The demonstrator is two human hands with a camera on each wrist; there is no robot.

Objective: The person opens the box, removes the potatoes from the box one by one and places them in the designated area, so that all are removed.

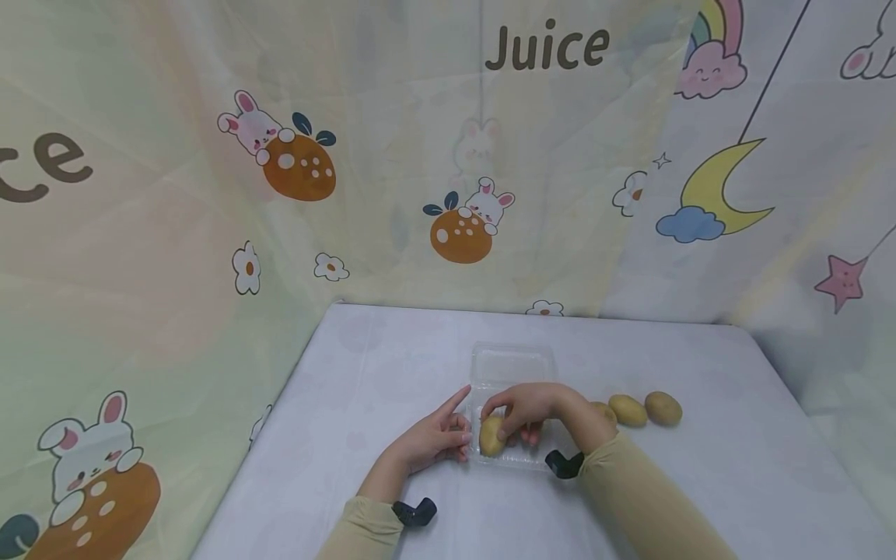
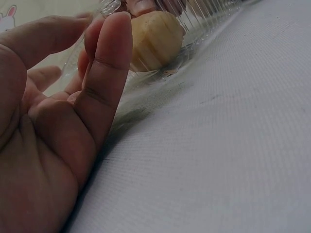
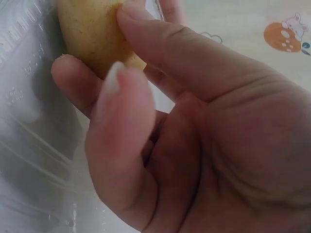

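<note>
In the head view my right hand [image 1: 535,403] pinches a yellow potato [image 1: 492,435] between thumb and fingers, inside the left part of a clear plastic clamshell box [image 1: 521,463]. The right wrist view shows the thumb and a fingertip against the potato [image 3: 92,34], while another finger curls free in front. My left hand [image 1: 435,438] is at the box's left rim, index finger extended along it and the others loosely bent. From the left wrist, those fingertips [image 2: 114,34] overlap the clear wall, with the potato [image 2: 158,41] just beyond. The box's lid [image 1: 512,364] lies folded back, away from me.
To the right of the box several potatoes stand in a row: one potato [image 1: 630,410] in the middle, another potato [image 1: 663,408] at the end, and one partly behind my right wrist. A white cloth [image 1: 392,350] covers the table, with a printed curtain [image 1: 378,155] behind it.
</note>
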